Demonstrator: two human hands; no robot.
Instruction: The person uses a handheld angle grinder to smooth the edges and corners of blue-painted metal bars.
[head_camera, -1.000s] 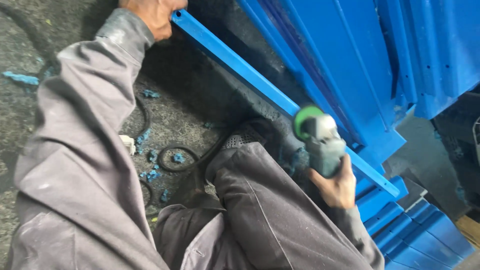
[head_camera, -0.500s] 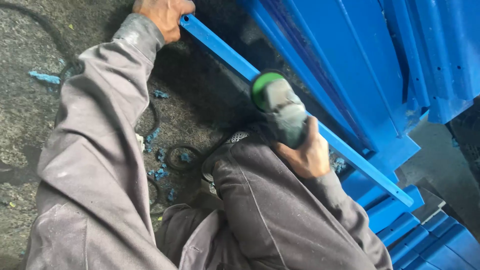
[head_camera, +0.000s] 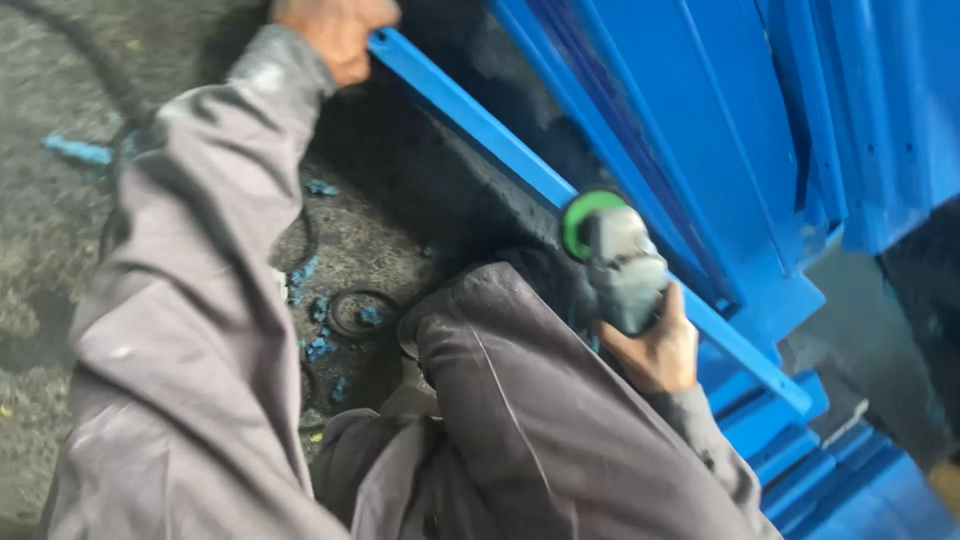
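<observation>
Blue steel strip runs diagonally from top left down to lower right, lying along the foot of the blue sheet-metal panel, far end out past the person's knee. Grey power tool with a green collar, looks like a small grinder, sits right against the strip about midway along it. Right hand is wrapped tight round the tool body, fingers fully closed on it. Left hand is clamped over the strip's upper end, fingers curled shut round the edge, pinning it.

Read: this is the working step, tool on the strip edge, other hand steadying. Can't tell from the blur whether the disc is spinning.

Next move, as I judge it, calls for a firm hold at the top end and a steady tool angle along the edge.

Blue paint chips and a dark cable lie on the rough concrete floor, beside the grey-trousered knee.
</observation>
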